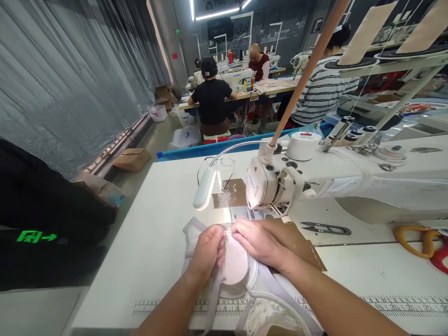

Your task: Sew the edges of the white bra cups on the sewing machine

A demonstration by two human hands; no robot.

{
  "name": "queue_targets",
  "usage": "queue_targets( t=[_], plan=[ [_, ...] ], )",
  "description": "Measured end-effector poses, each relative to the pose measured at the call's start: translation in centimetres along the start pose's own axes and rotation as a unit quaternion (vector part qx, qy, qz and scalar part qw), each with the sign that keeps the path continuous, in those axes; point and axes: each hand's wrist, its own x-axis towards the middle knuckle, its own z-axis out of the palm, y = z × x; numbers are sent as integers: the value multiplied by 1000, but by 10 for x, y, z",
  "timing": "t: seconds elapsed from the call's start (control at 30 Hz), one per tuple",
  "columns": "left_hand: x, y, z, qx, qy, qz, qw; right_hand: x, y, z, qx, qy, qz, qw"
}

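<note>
A pale bra lies at the sewing machine [266,182], with a smooth pinkish cup [235,261] uppermost and a lace part [271,317] nearer the table's front edge. My left hand [208,249] pinches the cup's upper left edge between thumb and curled fingers. On the same upper edge, my right hand [257,240] presses its fingers together on the fabric, close in front of the needle area. Grey-lilac straps [214,303] trail down from the bra. Fingers hide the exact spot where the fabric is gripped.
Right of my hands lie thread snips [325,228] and orange-handled scissors [415,241]. A lit lamp [205,189] hangs over brown card [229,193], with eyeglasses [227,162] behind. A printed ruler [402,305] runs along the front. Several people sit at machines beyond.
</note>
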Motion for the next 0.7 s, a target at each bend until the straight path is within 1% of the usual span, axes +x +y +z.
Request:
queue_targets(
  t=[0.1, 0.17, 0.37, 0.47, 0.7],
  plan=[
    [-1, 1, -1, 5, -2, -4, 1000, 1, -1, 5, -13, 24, 21, 999],
    [-3, 1, -2, 8, -5, -4, 1000, 2, -3, 7, -22, 27, 24, 999],
    [-2, 2, -2, 4, -6, -6, 1000, 0, 1, 3, -7, 3, -15, 1000],
    [-1, 2, 0, 4, 1, -8, 1000, -1, 3, 2, 4, 0, -19, 1000],
    [-3, 2, 2, -3, 23, 0, 1000, -3, 2, 0, -11, 11, 16, 1000]
  ],
)
